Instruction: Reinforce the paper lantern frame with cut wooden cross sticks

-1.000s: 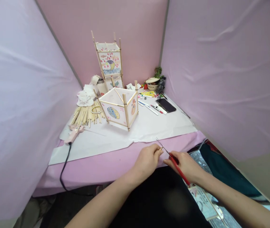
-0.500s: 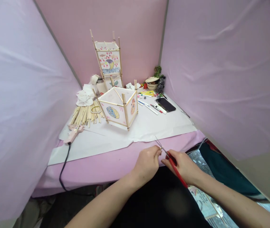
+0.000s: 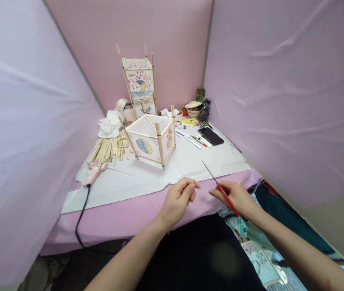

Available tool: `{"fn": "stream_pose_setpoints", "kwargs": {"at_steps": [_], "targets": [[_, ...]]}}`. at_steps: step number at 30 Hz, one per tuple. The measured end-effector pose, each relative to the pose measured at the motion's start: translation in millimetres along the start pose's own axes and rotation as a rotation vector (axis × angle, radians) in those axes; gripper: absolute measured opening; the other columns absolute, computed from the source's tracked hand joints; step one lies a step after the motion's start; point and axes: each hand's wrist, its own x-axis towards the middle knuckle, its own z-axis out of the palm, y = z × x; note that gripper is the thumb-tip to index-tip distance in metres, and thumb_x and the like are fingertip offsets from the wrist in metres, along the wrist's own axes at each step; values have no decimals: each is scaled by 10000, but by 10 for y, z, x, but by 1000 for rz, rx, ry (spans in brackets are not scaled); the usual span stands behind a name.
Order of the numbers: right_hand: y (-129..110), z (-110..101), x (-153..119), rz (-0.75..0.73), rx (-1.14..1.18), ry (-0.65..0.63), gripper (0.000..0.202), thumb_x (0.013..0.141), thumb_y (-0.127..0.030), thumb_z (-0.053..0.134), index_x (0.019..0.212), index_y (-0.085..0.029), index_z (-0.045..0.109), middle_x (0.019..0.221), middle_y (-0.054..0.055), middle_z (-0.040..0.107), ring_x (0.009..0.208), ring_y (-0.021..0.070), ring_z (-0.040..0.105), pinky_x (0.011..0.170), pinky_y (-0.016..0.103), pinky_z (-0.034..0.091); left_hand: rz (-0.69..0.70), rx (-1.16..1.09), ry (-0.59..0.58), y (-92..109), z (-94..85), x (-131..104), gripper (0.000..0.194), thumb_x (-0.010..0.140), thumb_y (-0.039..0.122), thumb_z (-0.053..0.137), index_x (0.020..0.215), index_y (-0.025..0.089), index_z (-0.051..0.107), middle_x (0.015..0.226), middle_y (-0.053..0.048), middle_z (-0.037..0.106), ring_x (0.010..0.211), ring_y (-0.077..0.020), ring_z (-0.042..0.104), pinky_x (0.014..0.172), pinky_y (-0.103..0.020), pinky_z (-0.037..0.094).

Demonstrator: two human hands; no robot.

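Note:
My right hand (image 3: 239, 198) grips a pair of red-handled scissors (image 3: 228, 201), whose thin blades look closed and point up and left. Close by on the left, my left hand (image 3: 176, 200) is pinched on the end of a small pale wooden stick (image 3: 193, 182); the rest of it is hidden by the fingers. Both hands are over the front edge of the table, apart from each other. Beyond them stands a lantern frame (image 3: 147, 146) of wooden sticks and white paper panels with coloured drawings.
A taller paper lantern (image 3: 140, 83) stands behind. To the left lie a pile of wooden sticks (image 3: 108, 149) and a pink glue gun (image 3: 95, 176) with a black cord. Pens (image 3: 192, 142), a phone (image 3: 210, 136) and a lidded bowl (image 3: 194, 111) are on the right.
The hands have moved apart: my left hand went left and slightly up, my right hand slightly up and right. The scissor blades, open near the stick before, now look closed and away from it.

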Motion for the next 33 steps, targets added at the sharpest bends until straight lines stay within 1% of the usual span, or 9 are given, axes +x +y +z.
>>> {"fn": "stream_pose_setpoints", "kwargs": {"at_steps": [5,10,12,16,21,24,28,30,33], "targets": [[107,-82,463,15,-279,-3,297,843,-476,543,814,-180,530,762,60,640,679,188,578,586,261,367,-41,-246,-33,69,-80,-37,298,926,310,478,1204,203,500,580,68,438,444,-46,202,429,-187,156],[59,-123,1190,-23,-588,-46,331,887,-240,463,1164,-70,523,1076,186,649,954,233,629,731,257,419,5,-362,16,201,-217,-2,218,913,303,511,1120,238,495,589,78,443,406,-24,151,403,-172,111],[4,-85,1443,-32,-659,-89,339,880,-219,479,1172,-62,551,1131,198,638,1015,243,619,785,255,424,28,-379,60,263,-290,28,207,904,297,530,1101,248,493,607,77,449,399,-17,150,401,-165,105],[-104,17,1732,-83,-741,-204,258,887,-268,496,978,-100,670,1047,172,682,981,253,636,842,269,426,70,-410,151,392,-464,119,253,893,271,553,1134,266,480,634,67,480,397,-13,167,401,-156,116],[-176,61,1806,-59,-838,-263,279,860,-320,525,923,-114,703,965,185,695,905,302,657,738,326,463,111,-521,245,542,-678,268,138,867,262,599,953,159,569,608,43,449,443,-23,268,409,-140,199],[-247,-15,1773,-47,-867,-269,257,824,-308,578,866,-94,715,908,201,695,879,308,662,692,317,461,158,-608,253,643,-762,317,100,852,226,617,856,135,576,631,28,437,505,-39,346,435,-135,267],[-623,-268,1541,-151,-813,-191,364,902,-409,486,943,-116,699,983,172,686,942,282,637,727,314,450,247,-700,260,817,-793,357,42,861,163,596,836,146,566,707,14,451,578,-49,395,495,-137,347],[-936,-370,1356,-369,-487,-157,360,936,-437,440,1056,-185,668,1025,104,686,933,219,629,753,287,438,333,-714,276,927,-768,399,44,873,157,582,835,159,560,733,12,459,607,-52,416,527,-141,377],[-1394,-390,1135,-519,-137,-243,356,875,-463,565,1155,-246,600,968,26,683,747,141,608,657,239,424,496,-680,309,1105,-707,484,55,880,183,585,832,186,558,734,21,460,615,-54,433,557,-151,404]]}}
